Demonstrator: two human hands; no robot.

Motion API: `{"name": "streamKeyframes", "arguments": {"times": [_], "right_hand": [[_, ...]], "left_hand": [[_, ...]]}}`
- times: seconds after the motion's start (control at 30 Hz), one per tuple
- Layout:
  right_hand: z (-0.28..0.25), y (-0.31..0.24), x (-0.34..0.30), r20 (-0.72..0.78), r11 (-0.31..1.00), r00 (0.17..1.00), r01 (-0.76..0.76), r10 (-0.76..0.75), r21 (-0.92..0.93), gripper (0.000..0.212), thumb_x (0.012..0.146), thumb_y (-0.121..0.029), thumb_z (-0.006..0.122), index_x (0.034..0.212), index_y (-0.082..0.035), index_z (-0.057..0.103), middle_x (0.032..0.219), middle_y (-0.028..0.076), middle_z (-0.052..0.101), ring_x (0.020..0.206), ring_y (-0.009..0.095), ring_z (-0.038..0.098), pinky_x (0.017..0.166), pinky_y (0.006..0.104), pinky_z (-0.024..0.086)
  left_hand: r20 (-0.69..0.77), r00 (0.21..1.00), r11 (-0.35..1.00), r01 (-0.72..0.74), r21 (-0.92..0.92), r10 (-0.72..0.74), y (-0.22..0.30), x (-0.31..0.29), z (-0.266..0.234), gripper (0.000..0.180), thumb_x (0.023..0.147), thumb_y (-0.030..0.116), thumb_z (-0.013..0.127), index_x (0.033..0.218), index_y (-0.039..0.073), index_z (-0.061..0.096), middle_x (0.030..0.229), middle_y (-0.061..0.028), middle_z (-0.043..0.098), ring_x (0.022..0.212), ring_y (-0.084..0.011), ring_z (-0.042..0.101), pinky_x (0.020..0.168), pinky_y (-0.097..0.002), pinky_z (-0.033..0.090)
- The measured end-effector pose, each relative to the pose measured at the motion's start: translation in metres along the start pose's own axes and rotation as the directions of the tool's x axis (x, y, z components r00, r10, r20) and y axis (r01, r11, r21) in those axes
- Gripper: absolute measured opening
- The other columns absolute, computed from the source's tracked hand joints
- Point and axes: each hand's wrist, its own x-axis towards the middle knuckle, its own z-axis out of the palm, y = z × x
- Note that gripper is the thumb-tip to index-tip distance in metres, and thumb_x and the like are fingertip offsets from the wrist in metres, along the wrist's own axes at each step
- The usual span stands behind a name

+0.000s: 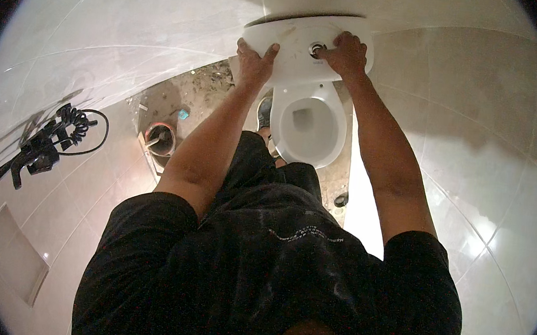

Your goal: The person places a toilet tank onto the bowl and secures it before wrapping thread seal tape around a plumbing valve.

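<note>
A white toilet tank with its lid [290, 40] stands against the tiled wall in front of me. Near the lid's left end my left hand [256, 64] grips the corner, thumb on top and fingers over the side. My right hand [346, 55] is on the right half of the lid, its fingers bent and its thumb at the round flush button opening [317, 48]. A dark ring shows in that opening; the thumb partly covers it. Below the tank is the white toilet bowl [339, 132], uncovered, with no seat on it.
On the dirty floor at left stands a reddish-rimmed bucket [161, 139] with a stick-like thing in it. A blue scrap [184, 114] lies near it. Black coiled cable and a hose [58, 137] hang at the left wall. My shoe [265, 112] is beside the bowl.
</note>
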Motion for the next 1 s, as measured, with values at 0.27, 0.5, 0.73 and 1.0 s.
{"name": "streamKeyframes", "arguments": {"times": [0.27,0.5,0.73,1.0], "right_hand": [[0.0,0.007,0.006,0.007,1.0,1.0,0.003,-0.003,0.026,0.074,0.063,-0.048,0.087,0.118,-0.006,0.061,0.12,0.016,0.061,0.117,0.036,0.053,0.099,0.047,0.047],[-0.003,0.022,0.025,0.131,0.989,0.984,0.109,-0.122,0.099,0.071,0.063,-0.052,0.087,0.109,-0.003,0.065,0.109,0.016,0.067,0.104,0.031,0.064,0.095,0.0408,0.049],[-0.003,0.029,0.011,0.012,0.992,0.993,0.116,-0.115,-0.059,0.073,0.064,-0.056,0.083,0.112,-0.003,0.068,0.114,0.018,0.066,0.112,0.034,0.062,0.096,0.0487,0.047],[0.014,0.012,0.026,0.112,0.991,0.987,0.111,-0.118,0.07,0.061,0.071,-0.046,0.083,0.11,0.0,0.068,0.108,0.016,0.069,0.105,0.03,0.064,0.094,0.0431,0.047]], "left_hand": [[-0.009,1.0,0.998,-0.017,0.057,0.017,0.002,0.002,0.005,0.105,0.082,0.039,0.079,0.145,-0.015,0.015,0.138,-0.0381,0.037,0.131,-0.0494,0.04,0.111,-0.0516,0.035],[0.009,0.999,0.999,-0.052,-0.016,0.053,-0.007,0.002,0.004,0.11,0.081,0.045,0.079,0.145,-0.017,0.016,0.139,-0.0391,0.037,0.131,-0.0502,0.04,0.111,-0.0514,0.035],[0.03,0.999,0.999,0.037,0.033,-0.038,-0.047,-0.052,-0.013,0.093,0.088,0.054,0.067,0.143,-0.012,0.034,0.144,-0.0361,0.04,0.136,-0.0457,0.04,0.113,-0.049,0.034],[0.168,0.986,0.623,-0.121,0.773,-0.017,-0.268,-0.37,-0.126,0.022,0.093,0.018,0.056,0.112,0.014,0.067,0.106,-0.0248,0.066,0.099,-0.0427,0.064,0.083,-0.0521,0.051]]}}
